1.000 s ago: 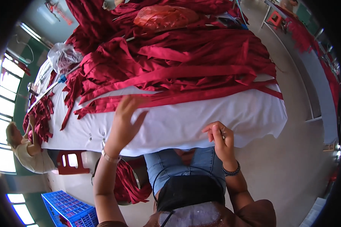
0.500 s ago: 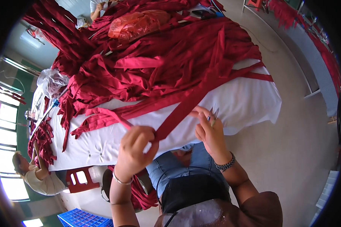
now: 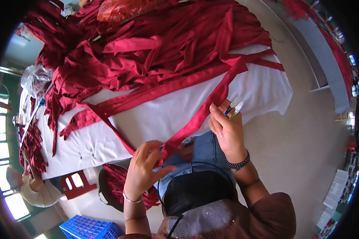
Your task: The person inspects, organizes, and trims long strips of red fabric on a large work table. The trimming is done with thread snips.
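The left hand (image 3: 145, 169) pinches the near end of a long red strip (image 3: 205, 109) between thumb and fingers, just above the person's lap. The right hand (image 3: 226, 129) grasps the same strip a little farther along, and it also holds a small clipper (image 3: 234, 106) with a clear tip between the fingers. From the right hand the strip goes up over the near edge of the table (image 3: 155, 119), which has a white cover, and it ends at the far right side, beside the big pile of red strips (image 3: 155, 47).

I think some things can go wrong here. The strip is stretched tight, so if one hand loosens, the near end may slip down toward the floor or into the dark basket (image 3: 111, 189) with red cloth under the table. The far end lies against other strips, and a strong pull may drag them off the pile and tangle them. The clipper point is near the fingers (image 3: 215, 115) and the cloth, so a careless move may nick the skin or cut the strip in a wrong place.
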Demonstrator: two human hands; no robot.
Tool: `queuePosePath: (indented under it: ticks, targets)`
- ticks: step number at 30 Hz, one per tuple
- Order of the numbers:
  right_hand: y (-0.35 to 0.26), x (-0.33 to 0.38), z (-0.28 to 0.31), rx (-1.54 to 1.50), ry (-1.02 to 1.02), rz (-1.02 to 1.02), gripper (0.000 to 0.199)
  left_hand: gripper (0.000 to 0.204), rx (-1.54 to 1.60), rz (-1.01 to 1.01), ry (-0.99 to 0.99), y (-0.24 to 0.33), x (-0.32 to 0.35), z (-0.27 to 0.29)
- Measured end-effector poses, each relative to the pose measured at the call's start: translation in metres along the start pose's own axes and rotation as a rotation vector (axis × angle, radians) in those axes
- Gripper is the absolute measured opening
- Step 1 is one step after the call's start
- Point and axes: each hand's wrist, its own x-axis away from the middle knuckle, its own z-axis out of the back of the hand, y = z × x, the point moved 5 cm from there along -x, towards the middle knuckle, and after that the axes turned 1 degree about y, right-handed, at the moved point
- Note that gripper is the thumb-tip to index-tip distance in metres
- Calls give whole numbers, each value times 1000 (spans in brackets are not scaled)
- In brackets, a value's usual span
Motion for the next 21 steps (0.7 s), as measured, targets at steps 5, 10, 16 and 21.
queuePosePath:
  ticks: [5,10,16,21]
  targets:
    - [-5,13,-8,-213,-105,-54,18,53,358,23,247,4,-29,-20]
    - [-14,16,-5,-78,-80,-46,19,31,933,231,60,4,-41,-49]
    - [-37,5,9,1253,143,479,30,7,1088,252,190,3,-36,-48]
    - [-36,41,5,1099,25,543,46,8,1051,345,251,5,-33,-43]
